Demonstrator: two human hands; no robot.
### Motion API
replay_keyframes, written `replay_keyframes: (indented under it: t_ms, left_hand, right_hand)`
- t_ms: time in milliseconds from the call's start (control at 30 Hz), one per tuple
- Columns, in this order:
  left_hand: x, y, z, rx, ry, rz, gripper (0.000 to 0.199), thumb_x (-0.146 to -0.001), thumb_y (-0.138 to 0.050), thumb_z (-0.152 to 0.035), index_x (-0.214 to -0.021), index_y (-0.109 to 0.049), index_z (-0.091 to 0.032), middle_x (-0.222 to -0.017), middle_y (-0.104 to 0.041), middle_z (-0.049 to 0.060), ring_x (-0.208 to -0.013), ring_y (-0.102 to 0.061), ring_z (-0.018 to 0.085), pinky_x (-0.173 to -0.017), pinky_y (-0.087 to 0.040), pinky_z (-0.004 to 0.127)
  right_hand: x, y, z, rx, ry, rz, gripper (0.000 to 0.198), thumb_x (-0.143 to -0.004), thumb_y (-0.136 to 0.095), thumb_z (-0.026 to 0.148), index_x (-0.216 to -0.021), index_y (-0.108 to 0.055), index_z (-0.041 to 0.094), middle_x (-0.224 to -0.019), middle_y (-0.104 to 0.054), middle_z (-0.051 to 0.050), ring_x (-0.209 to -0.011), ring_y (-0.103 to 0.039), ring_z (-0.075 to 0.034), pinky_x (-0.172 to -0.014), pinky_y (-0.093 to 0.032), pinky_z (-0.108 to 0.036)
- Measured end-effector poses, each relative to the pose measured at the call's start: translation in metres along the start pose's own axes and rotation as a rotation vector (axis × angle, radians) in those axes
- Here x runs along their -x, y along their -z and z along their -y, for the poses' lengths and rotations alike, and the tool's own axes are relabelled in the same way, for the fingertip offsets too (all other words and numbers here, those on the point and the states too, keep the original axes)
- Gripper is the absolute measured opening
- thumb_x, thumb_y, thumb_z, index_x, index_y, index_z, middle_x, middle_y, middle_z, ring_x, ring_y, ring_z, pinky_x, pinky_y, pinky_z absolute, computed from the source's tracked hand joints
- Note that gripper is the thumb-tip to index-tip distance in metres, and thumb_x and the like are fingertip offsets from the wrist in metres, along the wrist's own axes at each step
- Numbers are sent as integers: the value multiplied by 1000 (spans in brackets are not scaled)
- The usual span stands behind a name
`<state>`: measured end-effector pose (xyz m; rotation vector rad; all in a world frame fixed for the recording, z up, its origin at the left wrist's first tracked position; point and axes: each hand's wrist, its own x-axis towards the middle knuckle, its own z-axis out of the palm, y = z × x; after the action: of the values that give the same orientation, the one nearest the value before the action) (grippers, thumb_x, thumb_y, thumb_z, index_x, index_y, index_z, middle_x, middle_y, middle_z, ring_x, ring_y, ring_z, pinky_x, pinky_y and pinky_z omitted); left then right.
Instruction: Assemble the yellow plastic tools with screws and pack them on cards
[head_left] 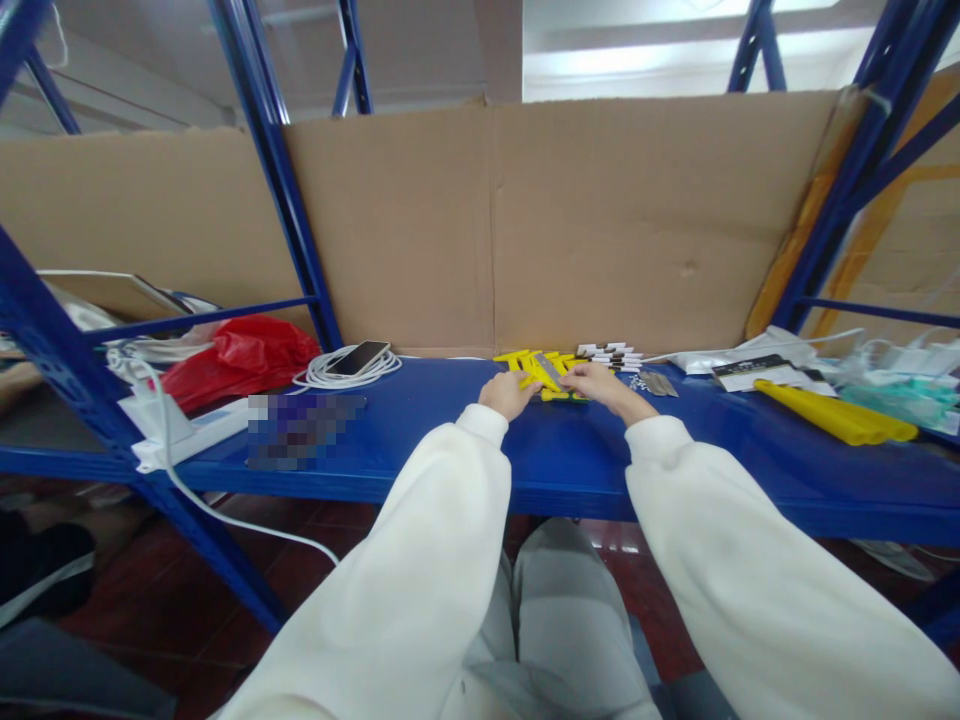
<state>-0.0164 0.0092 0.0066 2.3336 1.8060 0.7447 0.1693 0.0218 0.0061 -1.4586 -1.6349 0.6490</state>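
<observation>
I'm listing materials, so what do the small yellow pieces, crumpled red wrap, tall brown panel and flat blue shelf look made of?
Small yellow pieces: probably plastic, from their even, bright colour; too small to be sure.
Crumpled red wrap: likely thin plastic film, with shiny creases.
Tall brown panel: matte cardboard, showing a vertical crease.
Flat blue shelf: probably painted metal, glossy with reflections.

Yellow pieces [541, 374]; blue shelf [420, 425]; red bag [251, 355]; white sleeves [450, 500] (plain).
</observation>
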Motion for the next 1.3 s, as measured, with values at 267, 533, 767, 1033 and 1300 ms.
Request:
replay_keyframes:
  t_ms: [267, 533, 767, 1033, 1300]
  left_hand:
    - [2, 0, -2, 2, -32, -10, 44, -96, -60, -50, -131, -71, -25, -130, -72, 11, -121, -67, 25, -100, -49, 29]
    - [0, 0, -2, 6, -44, 13, 45, -96, -59, -50, -132, -70, -25, -132, -71, 11, -123, -66, 24, -101, -48, 29]
    - [-1, -2, 0, 7, -54, 3, 45, -96, -59, -51, -132, -71, -25, -132, -71, 10, -123, -66, 25, -100, -48, 29]
    - [-1, -3, 0, -28, -91, 35, 47, -97, -58, -46, -140, -64, -26, -135, -69, 9, -125, -64, 26, -104, -49, 32]
    - [4, -2, -2, -60, -246, 81, 49, -99, -56, -31, -147, -56, -36, -142, -65, 1, -131, -61, 22, -109, -46, 31]
  right_hand:
    - [4, -1, 1, -95, -82, 82, 26, -79, -72, 27, -64, -53, 19, -46, -41, 8, -41, -34, -6, -42, -27, -19]
    - [6, 3, 1, -165, -125, 141, 31, -77, -77, 33, -68, -51, 19, -46, -33, 11, -40, -27, -4, -41, -20, -17]
    - [10, 2, 9, -259, -183, 145, 34, -81, -71, 20, -62, -42, 20, -46, -31, 11, -37, -23, -2, -39, -14, -18]
    - [11, 2, 8, -251, -197, 180, 37, -79, -71, 21, -59, -41, 20, -45, -33, 10, -38, -24, -2, -39, -14, -18]
    - [12, 2, 8, -316, -200, 256, 36, -77, -65, 17, -55, -36, 21, -45, -32, 9, -40, -21, -3, -39, -13, -17]
